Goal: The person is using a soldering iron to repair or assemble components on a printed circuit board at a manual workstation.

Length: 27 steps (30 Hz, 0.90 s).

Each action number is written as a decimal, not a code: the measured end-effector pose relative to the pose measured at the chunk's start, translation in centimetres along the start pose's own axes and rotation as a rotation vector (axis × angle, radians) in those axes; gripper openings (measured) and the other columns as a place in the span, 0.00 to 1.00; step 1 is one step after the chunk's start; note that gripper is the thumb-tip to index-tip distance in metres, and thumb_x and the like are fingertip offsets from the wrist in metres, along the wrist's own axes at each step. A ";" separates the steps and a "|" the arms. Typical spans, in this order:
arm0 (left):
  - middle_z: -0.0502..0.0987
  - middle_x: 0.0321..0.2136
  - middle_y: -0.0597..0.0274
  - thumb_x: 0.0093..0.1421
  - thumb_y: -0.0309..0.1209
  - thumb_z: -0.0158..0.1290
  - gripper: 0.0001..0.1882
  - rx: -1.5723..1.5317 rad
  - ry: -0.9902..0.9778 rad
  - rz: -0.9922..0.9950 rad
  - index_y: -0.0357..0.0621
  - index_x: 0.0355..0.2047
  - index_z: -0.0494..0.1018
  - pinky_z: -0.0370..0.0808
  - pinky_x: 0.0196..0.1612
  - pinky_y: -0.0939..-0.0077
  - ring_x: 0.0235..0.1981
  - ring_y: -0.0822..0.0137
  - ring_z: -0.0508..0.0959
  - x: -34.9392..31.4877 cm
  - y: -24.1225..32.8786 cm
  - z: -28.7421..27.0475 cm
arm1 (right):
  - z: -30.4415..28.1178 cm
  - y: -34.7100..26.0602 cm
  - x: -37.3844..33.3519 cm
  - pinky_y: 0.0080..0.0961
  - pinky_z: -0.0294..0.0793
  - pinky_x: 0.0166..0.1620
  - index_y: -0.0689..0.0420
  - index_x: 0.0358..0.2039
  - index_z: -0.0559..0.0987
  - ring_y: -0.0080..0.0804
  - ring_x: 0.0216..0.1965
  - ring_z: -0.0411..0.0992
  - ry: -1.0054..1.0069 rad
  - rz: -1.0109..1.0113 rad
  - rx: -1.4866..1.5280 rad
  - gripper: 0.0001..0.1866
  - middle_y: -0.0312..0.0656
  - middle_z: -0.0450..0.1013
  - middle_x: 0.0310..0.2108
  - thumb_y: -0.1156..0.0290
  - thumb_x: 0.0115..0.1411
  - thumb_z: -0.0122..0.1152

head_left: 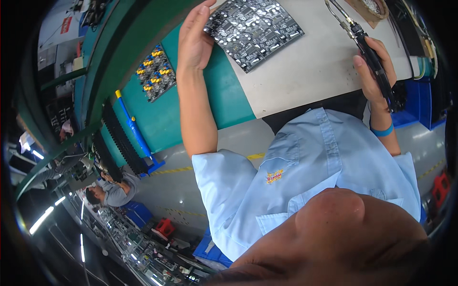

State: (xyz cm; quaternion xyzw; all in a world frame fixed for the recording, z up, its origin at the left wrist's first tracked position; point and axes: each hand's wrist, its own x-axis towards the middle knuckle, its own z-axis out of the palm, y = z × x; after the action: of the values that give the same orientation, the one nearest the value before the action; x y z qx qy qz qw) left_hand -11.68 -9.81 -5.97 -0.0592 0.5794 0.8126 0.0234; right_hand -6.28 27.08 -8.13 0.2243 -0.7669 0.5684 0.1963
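A dark circuit board (255, 32), dense with shiny solder joints, lies on a pale grey mat (305, 62) at the top of the head view. My left hand (195, 40) grips the board at its left edge, with the fingertips partly out of the picture. On the right, my right hand (377, 71) is wrapped round a black-handled soldering iron (374, 59), tilted with its thin metal end pointing up and left, apart from the board. A slim metal tube runs alongside that end; the tip itself is cut off by the frame. A blue band (383, 130) circles my right wrist.
Left of my forearm, another board (156, 74) with yellow and blue parts lies on the green bench (229, 102). Beyond it are a blue rod-shaped tool (133, 128) and black toothed racks (121, 138). A blue bin (422, 102) stands right; a co-worker (117, 190) is lower left.
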 end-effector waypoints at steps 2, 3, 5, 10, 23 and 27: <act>0.80 0.46 0.55 0.71 0.36 0.49 0.18 0.001 0.012 -0.009 0.39 0.56 0.73 0.74 0.51 0.73 0.47 0.65 0.78 -0.2 0.0 0.1 | -0.1 0.1 -0.1 0.20 0.73 0.41 0.63 0.54 0.76 0.31 0.37 0.74 -0.006 0.016 -0.006 0.24 0.47 0.75 0.46 0.80 0.55 0.68; 0.80 0.46 0.55 0.71 0.36 0.49 0.18 0.008 0.026 -0.006 0.39 0.56 0.73 0.74 0.51 0.74 0.47 0.66 0.78 -0.3 0.2 0.2 | -0.1 0.1 -0.1 0.20 0.73 0.41 0.63 0.54 0.76 0.31 0.37 0.74 -0.009 0.021 -0.005 0.25 0.47 0.75 0.46 0.80 0.55 0.68; 0.80 0.46 0.55 0.71 0.35 0.50 0.18 0.023 0.055 0.002 0.39 0.56 0.73 0.73 0.51 0.75 0.47 0.66 0.78 -0.5 0.3 0.4 | -0.1 0.1 -0.2 0.19 0.73 0.40 0.63 0.54 0.75 0.31 0.36 0.74 -0.015 0.029 0.000 0.25 0.47 0.75 0.46 0.80 0.55 0.68; 0.78 0.45 0.58 0.71 0.34 0.50 0.14 0.061 0.061 0.018 0.42 0.52 0.73 0.73 0.48 0.78 0.44 0.69 0.77 -0.8 0.2 0.3 | 0.2 0.0 -0.2 0.20 0.73 0.41 0.63 0.54 0.75 0.32 0.37 0.75 -0.001 0.021 0.016 0.25 0.47 0.75 0.46 0.80 0.55 0.68; 0.80 0.43 0.51 0.65 0.19 0.53 0.24 0.046 -0.162 0.047 0.36 0.61 0.65 0.78 0.46 0.75 0.41 0.66 0.81 -1.8 -0.6 0.7 | 0.3 -0.1 0.4 0.22 0.74 0.43 0.63 0.54 0.76 0.34 0.39 0.75 0.016 -0.039 0.055 0.25 0.48 0.76 0.45 0.81 0.54 0.68; 0.79 0.44 0.50 0.63 0.17 0.53 0.24 0.034 -0.167 0.015 0.36 0.60 0.66 0.78 0.47 0.73 0.42 0.64 0.81 -1.4 0.6 1.1 | -0.1 0.2 0.2 0.22 0.74 0.43 0.63 0.54 0.75 0.34 0.39 0.75 0.003 -0.044 0.061 0.24 0.48 0.75 0.46 0.81 0.55 0.67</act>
State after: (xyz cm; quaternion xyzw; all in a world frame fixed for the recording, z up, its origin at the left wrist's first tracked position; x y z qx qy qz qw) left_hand -10.44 -8.96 -4.92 0.0136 0.5895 0.8050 0.0664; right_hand -6.60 27.25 -8.14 0.2461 -0.7438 0.5874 0.2031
